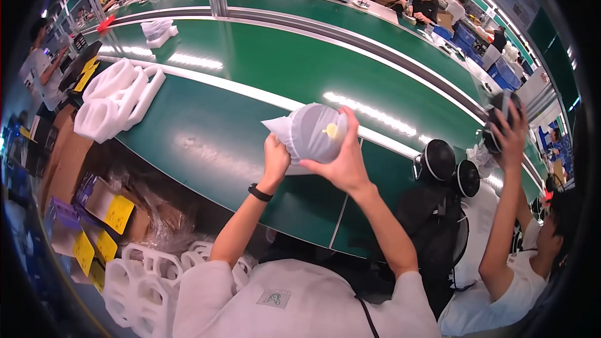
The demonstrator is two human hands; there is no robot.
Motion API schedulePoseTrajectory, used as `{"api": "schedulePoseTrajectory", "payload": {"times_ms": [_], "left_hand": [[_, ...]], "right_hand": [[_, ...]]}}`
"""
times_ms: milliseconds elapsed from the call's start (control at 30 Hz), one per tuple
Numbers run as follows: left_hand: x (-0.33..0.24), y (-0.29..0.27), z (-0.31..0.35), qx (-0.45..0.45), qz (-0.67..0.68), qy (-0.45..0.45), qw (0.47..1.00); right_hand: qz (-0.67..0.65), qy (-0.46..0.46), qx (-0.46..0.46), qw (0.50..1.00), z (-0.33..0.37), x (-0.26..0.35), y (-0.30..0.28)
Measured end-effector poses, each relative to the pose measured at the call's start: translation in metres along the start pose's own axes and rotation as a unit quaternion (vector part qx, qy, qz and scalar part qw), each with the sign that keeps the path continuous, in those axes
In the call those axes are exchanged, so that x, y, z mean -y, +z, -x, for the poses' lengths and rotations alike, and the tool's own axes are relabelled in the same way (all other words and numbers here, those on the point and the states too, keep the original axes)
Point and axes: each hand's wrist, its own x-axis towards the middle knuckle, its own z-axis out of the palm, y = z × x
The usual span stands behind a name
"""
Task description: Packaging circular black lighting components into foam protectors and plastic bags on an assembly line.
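Note:
Above the dark green worktop (213,131) I hold a round grey item wrapped in a thin whitish bag (311,126); its kind is hidden by the wrapping. A small yellow patch (330,130) shows on its right side. My left hand (276,160) is closed on the bag's gathered left edge, below a pointed corner that sticks out to the left. My right hand (348,164) grips the item from the right, with the thumb below and the fingers at its upper right edge. A black band is on my left wrist.
White foam frames (113,97) are stacked at the worktop's left end; more foam frames (147,281) lie lower left. A wrapped item (158,31) rests on the green conveyor (275,47). Black round items (438,159) stand right, beside a co-worker's raised hand (512,128) holding another.

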Motion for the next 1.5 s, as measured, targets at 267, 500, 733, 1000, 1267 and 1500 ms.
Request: {"api": "schedulePoseTrajectory", "payload": {"times_ms": [267, 500, 733, 1000, 1267, 1500], "left_hand": [[-0.029, -0.017, -0.008, 0.03, -0.39, 0.093, 0.915], [-0.024, -0.049, -0.009, 0.053, -0.447, 0.119, 0.885], [0.001, -0.052, -0.01, 0.019, -0.345, 0.159, 0.925], [0.008, -0.054, -0.03, 0.228, -0.304, 0.029, 0.925], [0.014, -0.049, -0.001, 0.036, -0.312, 0.11, 0.943], [0.01, -0.1, 0.03, 0.178, -0.214, -0.018, 0.96]], "right_hand": [[0.059, 0.071, 0.047, 0.995, -0.013, -0.027, 0.025], [0.196, 0.093, 0.065, 0.974, -0.041, 0.019, 0.051], [0.246, 0.156, 0.115, 0.95, -0.055, 0.043, 0.058], [0.244, 0.219, 0.184, 0.927, -0.068, 0.001, 0.035], [0.239, 0.092, 0.014, 0.967, -0.022, 0.008, 0.063], [0.267, -0.009, -0.058, 0.962, 0.015, -0.017, 0.091]]}}
